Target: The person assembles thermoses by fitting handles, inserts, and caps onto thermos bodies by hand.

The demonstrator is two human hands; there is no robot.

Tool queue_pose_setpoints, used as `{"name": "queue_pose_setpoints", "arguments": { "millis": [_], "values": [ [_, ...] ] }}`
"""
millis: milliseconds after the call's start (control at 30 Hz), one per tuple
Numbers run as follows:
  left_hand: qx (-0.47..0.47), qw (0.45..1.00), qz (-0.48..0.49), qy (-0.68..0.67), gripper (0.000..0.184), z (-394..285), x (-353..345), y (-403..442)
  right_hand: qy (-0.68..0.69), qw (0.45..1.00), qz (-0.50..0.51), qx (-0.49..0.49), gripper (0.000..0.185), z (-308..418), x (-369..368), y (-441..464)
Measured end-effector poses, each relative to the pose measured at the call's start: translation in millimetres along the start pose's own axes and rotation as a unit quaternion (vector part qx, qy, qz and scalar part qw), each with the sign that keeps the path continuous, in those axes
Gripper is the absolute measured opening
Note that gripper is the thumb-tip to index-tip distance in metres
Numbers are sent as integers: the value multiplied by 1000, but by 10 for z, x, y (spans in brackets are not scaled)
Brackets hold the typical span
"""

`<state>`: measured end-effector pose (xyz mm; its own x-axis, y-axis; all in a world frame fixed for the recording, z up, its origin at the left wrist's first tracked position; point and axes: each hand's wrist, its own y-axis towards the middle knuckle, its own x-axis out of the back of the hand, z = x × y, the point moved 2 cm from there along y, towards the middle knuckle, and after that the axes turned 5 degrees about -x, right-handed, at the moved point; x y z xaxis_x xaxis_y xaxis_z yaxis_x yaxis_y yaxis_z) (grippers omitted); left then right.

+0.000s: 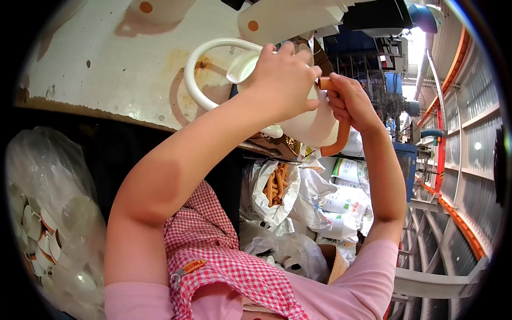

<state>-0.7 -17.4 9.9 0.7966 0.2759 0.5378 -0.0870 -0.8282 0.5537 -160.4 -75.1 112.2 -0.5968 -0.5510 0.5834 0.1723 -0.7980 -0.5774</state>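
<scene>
A whitish plastic vessel (pixel 311 125) lies tilted at the table's edge, its round opening facing left. Spread over its upper side, my left hand (pixel 282 82) grips it with curled fingers. A thick white loop (pixel 192 69) curves out to the left of the vessel, passing behind my left forearm. My right hand (pixel 349 101) is closed around a curved orange-brown tube (pixel 341 136). One end of that tube shows near my left fingertips, and its lower part bends in beside the vessel's base. Whether the tube is attached there cannot be made out.
The worn white table (pixel 125 64) bears more whitish vessels (pixel 277 21) at the top. Below its edge is an open sack (pixel 282 205) of orange-brown tubes. White printed sacks (pixel 341 202) lie beside it. A clear bag (pixel 58 176) with white round pieces stands at lower left.
</scene>
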Motion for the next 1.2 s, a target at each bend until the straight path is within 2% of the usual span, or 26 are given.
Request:
{"name": "queue_pose_setpoints", "arguments": {
  "millis": [67,300,400,433,500,567,633,667,767,967,1033,1200],
  "values": [
    [-15,999,3,28,51,-67,-93,61,-19,1000,-7,3,40,32,94,-69],
    [4,998,-40,52,46,22,28,-66,-40,999,0,16,40,46,-29,52],
    [3,999,-14,42,50,2,19,-74,-152,986,-59,46,31,132,-47,-28],
    [4,999,-15,36,50,3,18,-69,-148,986,-68,46,31,180,-37,-50],
    [-10,999,-12,29,50,-2,8,-70,-291,945,-84,124,29,269,-110,-86],
    [5,1000,-23,12,50,9,-2,-69,-274,951,-95,108,31,273,-112,-72],
    [-22,1000,-16,-9,51,11,-26,-49,-280,944,-63,164,32,224,-62,-11],
    [-26,999,-30,0,51,12,-35,-51,-322,932,-69,151,36,216,-10,28],
    [-49,998,-44,5,51,12,-27,-48,-318,930,-89,161,37,233,-51,-3],
    [-45,997,-61,-19,52,33,-49,-38,-330,933,-111,86,46,308,-124,-79],
    [-50,997,-58,-18,52,45,-43,-37,-361,916,-123,128,46,298,-133,-59],
    [-63,996,-50,-25,51,67,-3,7,-384,906,-126,127,47,320,-141,-79]
  ]
}}
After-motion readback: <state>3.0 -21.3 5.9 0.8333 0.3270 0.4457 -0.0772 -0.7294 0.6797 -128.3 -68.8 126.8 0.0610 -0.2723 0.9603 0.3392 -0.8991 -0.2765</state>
